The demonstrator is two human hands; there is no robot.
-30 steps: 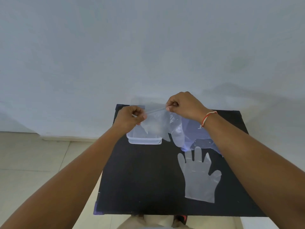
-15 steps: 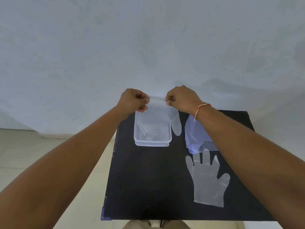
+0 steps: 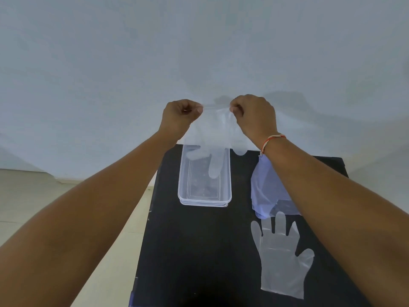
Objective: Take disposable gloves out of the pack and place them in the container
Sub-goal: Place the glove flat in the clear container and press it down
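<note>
My left hand (image 3: 180, 115) and my right hand (image 3: 254, 114) each pinch a corner of the cuff of a clear disposable glove (image 3: 213, 140). The glove hangs fingers-down between them, its fingertips dangling over the far end of the clear rectangular container (image 3: 204, 201). A second clear glove (image 3: 281, 260) lies flat on the black table (image 3: 194, 251), near the right front. The bluish glove pack (image 3: 264, 191) lies right of the container, partly hidden by my right forearm.
The black table stands against a pale wall. Light floor tiles (image 3: 66, 196) show to the left of the table. My forearms cross the table's left and right sides.
Both hands have risen and moved away from me with the glove held between them; the glove now hangs stretched out over the container instead of bunched low near it.
</note>
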